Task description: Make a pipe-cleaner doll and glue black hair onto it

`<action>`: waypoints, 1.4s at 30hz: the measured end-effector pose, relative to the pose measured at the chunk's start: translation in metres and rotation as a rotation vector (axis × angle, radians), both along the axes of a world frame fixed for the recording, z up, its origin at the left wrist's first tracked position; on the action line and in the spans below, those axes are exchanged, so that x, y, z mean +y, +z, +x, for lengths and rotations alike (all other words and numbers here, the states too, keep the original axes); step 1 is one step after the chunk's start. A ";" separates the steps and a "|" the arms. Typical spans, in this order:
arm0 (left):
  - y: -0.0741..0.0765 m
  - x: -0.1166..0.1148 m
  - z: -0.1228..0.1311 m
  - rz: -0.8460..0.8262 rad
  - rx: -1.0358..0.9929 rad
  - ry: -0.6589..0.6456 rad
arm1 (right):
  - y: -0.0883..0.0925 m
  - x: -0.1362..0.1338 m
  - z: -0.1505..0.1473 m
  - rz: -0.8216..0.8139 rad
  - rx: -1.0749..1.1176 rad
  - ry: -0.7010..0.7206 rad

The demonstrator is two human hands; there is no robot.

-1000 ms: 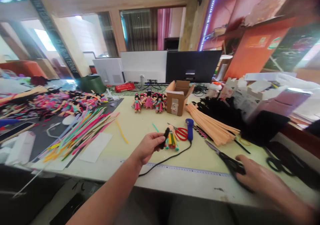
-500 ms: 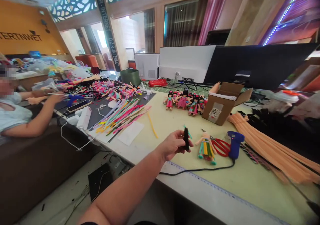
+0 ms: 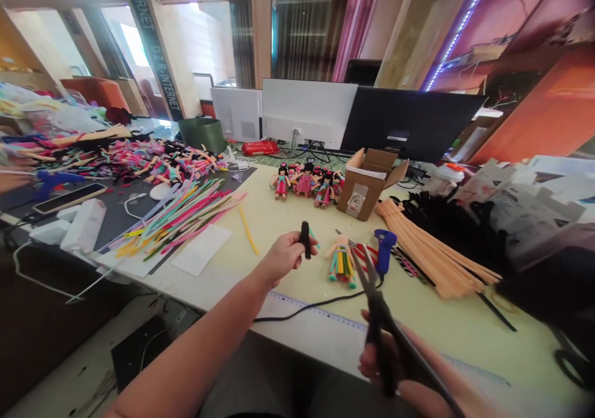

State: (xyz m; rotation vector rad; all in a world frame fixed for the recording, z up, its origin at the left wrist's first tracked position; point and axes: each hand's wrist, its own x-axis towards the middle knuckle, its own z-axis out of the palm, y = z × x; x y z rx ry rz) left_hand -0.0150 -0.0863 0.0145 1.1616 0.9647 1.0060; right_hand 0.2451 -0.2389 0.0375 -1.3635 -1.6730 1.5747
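My left hand (image 3: 282, 258) is closed, pinching a short, upright bundle of fuzzy black pipe cleaner (image 3: 305, 240) above the table. A bit of teal shows just behind its fingers. In my right hand (image 3: 395, 359), at the lower right, is a plier-like tool (image 3: 379, 306) with two thin grey prongs and long black handles; motion blurs it, and its prongs look slightly apart. Beyond the prongs, a pipe-cleaner doll (image 3: 342, 262) in a striped yellow and green skirt lies on the table. Red-handled scissors (image 3: 365, 257) and a blue glue gun (image 3: 384, 250) lie beside it.
Finished dolls (image 3: 305, 181) stand by an open cardboard box (image 3: 363, 188). Coloured pipe cleaners (image 3: 181, 213) spread at left near white paper (image 3: 202, 249); peach ones (image 3: 432, 250) lie at right. A black cord (image 3: 307, 308) crosses the front. Another person's hand (image 3: 12, 179) shows at far left.
My right hand has come into view from the lower right, holding the plier-like tool. The view has swung right. My left hand still pinches the black bundle.
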 end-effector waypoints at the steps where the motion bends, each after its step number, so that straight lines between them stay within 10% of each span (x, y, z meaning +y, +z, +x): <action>1: 0.001 0.000 0.001 0.007 0.003 0.004 | 0.005 0.005 -0.014 -0.050 0.059 0.010; 16: 0.010 -0.001 0.012 0.105 0.288 -0.085 | -0.018 0.028 -0.047 -0.229 0.403 0.027; 42: 0.004 -0.012 0.016 0.030 0.070 -0.350 | -0.022 0.026 -0.051 -0.143 0.641 -0.055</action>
